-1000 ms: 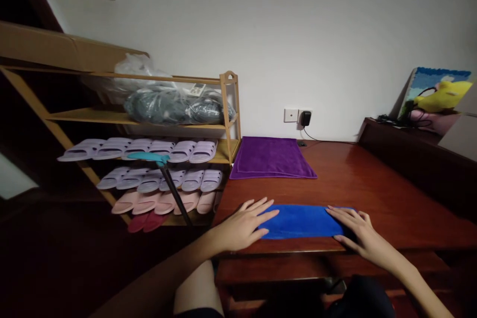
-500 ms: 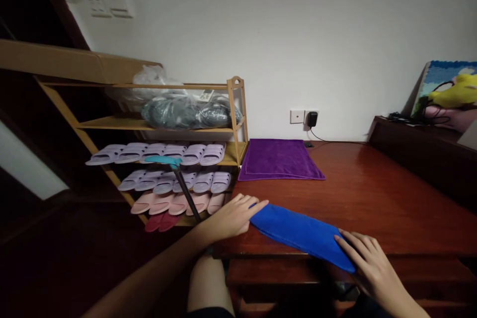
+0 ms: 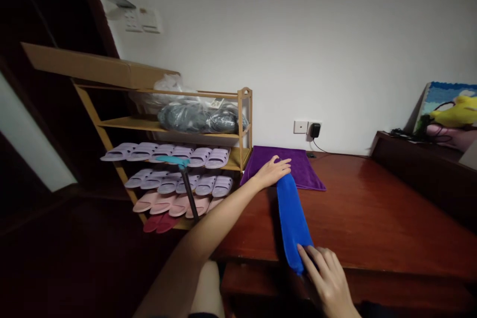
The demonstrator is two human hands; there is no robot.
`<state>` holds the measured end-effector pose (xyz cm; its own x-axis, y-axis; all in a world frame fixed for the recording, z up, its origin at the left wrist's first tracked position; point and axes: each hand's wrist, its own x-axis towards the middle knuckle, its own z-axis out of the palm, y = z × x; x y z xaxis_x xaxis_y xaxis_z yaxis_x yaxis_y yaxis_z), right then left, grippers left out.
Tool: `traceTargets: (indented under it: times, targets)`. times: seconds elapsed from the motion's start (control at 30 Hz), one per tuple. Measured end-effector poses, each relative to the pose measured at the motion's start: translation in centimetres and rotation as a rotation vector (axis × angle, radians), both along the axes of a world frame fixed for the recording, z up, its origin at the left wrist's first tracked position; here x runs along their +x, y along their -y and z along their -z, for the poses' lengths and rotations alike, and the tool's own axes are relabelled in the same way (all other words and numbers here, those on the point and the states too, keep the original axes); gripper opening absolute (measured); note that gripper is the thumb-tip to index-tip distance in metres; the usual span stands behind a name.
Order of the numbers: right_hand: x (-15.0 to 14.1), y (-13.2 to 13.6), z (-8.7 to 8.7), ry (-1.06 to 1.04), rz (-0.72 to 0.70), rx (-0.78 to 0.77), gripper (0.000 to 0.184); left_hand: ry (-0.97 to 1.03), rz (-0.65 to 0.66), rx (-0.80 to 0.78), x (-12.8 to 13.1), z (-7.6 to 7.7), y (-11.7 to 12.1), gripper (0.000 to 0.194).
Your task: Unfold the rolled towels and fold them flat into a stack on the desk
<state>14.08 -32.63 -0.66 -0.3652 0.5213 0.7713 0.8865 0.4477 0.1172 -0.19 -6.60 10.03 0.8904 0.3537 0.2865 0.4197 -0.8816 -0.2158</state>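
Observation:
A blue cloth (image 3: 292,213), folded into a long strip, stretches between my two hands above the front of the wooden table (image 3: 365,208). My left hand (image 3: 274,171) grips its far end, close to the purple cloth. At the near end, by the table's front edge, my right hand (image 3: 324,271) holds the strip with thumb underneath, out of sight, and fingers on top. Behind, the purple cloth (image 3: 305,174) lies folded flat against the wall side, partly covered by my left hand.
Left of the table stands a wooden shoe rack (image 3: 245,129) with rows of slippers (image 3: 218,157) and plastic-wrapped bundles (image 3: 201,117). A blue-headed stick (image 3: 189,191) leans before it. A black plug (image 3: 315,130) sits in the wall socket. A raised ledge (image 3: 406,159) borders the right side.
The blue cloth has turned from lying crosswise to pointing away from me. My left hand has moved forward with its end, and my right hand has shifted left. The view has tilted slightly.

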Motion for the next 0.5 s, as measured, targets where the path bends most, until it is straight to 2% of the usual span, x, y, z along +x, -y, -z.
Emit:
traceTargets:
  times: [0.13, 0.2, 0.3, 0.4, 0.5]
  targets:
    - [-2.4, -2.4, 0.8, -0.131, 0.053, -0.012, 0.044, -0.019, -0.051, -0.015, 2.2, 1.6, -2.3, 0.037]
    - [-2.7, -2.8, 0.5, -0.153, 0.039, -0.033, 0.038, -0.028, -0.074, -0.012, 2.0, 2.4, -2.7, 0.04]
    - [-2.3, -2.6, -0.7, -0.116, 0.007, -0.07, 0.044, 0.016, -0.162, -0.022, 0.2, 2.8, -2.6, 0.054]
    - [-1.7, -2.3, -2.1, -0.064, 0.008, -0.124, 0.046, 0.23, -0.321, -0.201, -2.3, 2.9, -1.8, 0.065]
    - [-2.1, -2.7, -3.2, -0.067, 0.064, -0.208, 0.046, 0.386, -0.416, -0.416, -4.1, 3.6, -0.5, 0.046]
